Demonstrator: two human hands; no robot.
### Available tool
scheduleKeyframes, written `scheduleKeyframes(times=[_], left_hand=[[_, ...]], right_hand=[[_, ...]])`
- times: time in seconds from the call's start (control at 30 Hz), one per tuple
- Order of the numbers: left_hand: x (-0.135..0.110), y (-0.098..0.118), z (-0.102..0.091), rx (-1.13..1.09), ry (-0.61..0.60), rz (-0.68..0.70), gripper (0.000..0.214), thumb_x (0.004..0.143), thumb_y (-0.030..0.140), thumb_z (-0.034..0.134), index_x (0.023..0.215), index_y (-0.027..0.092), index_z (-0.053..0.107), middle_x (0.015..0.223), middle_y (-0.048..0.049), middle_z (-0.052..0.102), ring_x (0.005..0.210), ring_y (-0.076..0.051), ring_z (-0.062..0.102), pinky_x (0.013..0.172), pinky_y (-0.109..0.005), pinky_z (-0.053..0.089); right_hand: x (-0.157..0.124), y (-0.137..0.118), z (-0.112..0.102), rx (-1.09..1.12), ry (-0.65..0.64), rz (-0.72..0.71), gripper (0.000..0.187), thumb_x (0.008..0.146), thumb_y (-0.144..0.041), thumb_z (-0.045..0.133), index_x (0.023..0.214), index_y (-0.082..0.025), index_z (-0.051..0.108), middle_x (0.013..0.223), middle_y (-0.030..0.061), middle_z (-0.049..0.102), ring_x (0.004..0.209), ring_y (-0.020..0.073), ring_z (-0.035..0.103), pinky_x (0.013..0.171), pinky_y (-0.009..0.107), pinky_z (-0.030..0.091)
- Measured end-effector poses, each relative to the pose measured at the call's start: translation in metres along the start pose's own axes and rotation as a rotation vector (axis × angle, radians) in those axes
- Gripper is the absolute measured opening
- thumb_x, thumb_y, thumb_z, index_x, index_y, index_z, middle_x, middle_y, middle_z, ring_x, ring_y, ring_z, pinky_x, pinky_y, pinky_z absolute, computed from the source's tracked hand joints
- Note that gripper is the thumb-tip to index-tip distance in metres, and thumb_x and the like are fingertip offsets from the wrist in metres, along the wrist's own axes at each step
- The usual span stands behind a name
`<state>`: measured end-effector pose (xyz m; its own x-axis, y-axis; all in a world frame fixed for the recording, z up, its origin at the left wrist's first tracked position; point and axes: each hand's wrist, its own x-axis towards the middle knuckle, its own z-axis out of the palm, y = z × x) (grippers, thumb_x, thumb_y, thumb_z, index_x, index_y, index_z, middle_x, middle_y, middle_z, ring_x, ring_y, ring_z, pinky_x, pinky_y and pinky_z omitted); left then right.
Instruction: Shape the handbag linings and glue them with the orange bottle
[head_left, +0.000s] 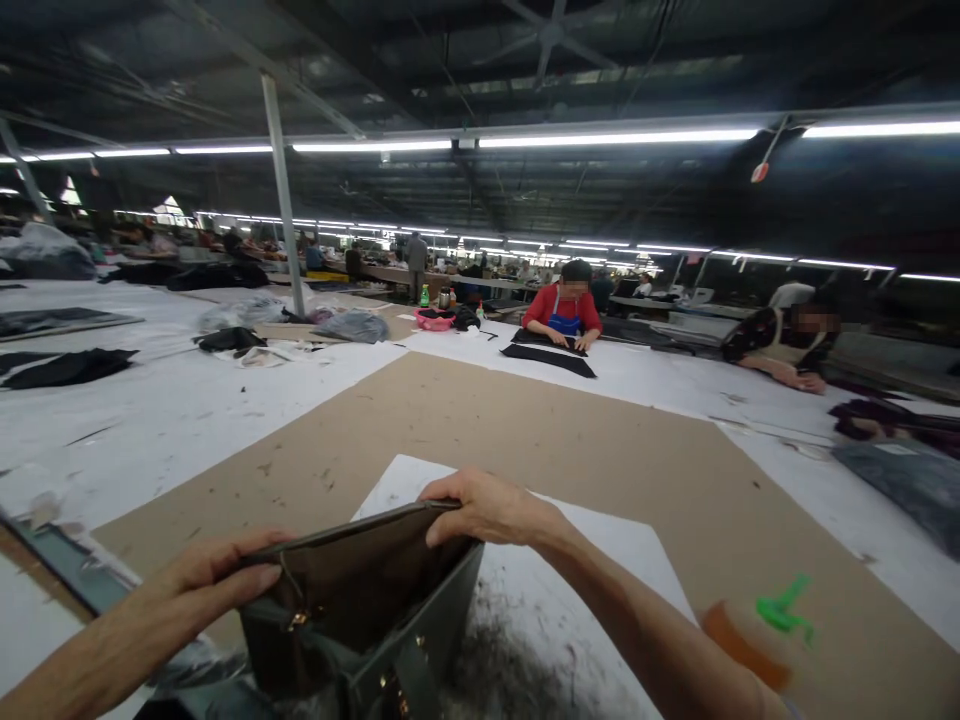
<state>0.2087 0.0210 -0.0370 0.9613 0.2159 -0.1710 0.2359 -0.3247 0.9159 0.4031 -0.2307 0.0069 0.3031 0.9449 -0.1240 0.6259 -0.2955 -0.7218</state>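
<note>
A dark olive leather bag [360,610] stands at the near edge of the table, its mouth held apart. My left hand [217,575] pinches the bag's near left rim by a small metal fitting. My right hand [484,508] grips the far rim, fingers curled over the edge. The brown lining shows inside. Under the bag lies a white sheet [585,570] smeared with dark dust, on a brown cardboard sheet [525,430].
An orange bottle with a green cap [757,625] stands at the near right. Dark fabric pieces [67,368] lie on the white table at left. A person in red [564,310] and another person [787,345] work at the far side.
</note>
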Motion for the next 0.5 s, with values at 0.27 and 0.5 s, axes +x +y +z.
scheduleKeyframes(times=[0.27, 0.5], left_hand=[[-0.017, 0.026, 0.011, 0.013, -0.012, 0.079, 0.041, 0.077, 0.046, 0.052, 0.109, 0.021, 0.058, 0.1, -0.0023, 0.062, 0.099, -0.023, 0.054, 0.095, -0.033, 0.038], [-0.025, 0.03, 0.016, 0.064, 0.017, 0.176, 0.039, 0.08, 0.042, 0.044, 0.105, 0.016, 0.059, 0.099, -0.0028, 0.062, 0.095, -0.019, 0.054, 0.09, -0.028, 0.04]], right_hand=[[-0.002, -0.007, 0.007, 0.065, 0.015, -0.006, 0.018, 0.071, -0.028, 0.054, 0.084, -0.017, 0.061, 0.066, -0.0041, 0.052, 0.063, 0.0104, 0.045, 0.059, 0.019, 0.034], [-0.001, -0.01, 0.013, 0.065, 0.065, 0.058, 0.021, 0.073, -0.027, 0.052, 0.086, -0.016, 0.063, 0.073, -0.0008, 0.058, 0.068, 0.0146, 0.05, 0.064, 0.023, 0.039]])
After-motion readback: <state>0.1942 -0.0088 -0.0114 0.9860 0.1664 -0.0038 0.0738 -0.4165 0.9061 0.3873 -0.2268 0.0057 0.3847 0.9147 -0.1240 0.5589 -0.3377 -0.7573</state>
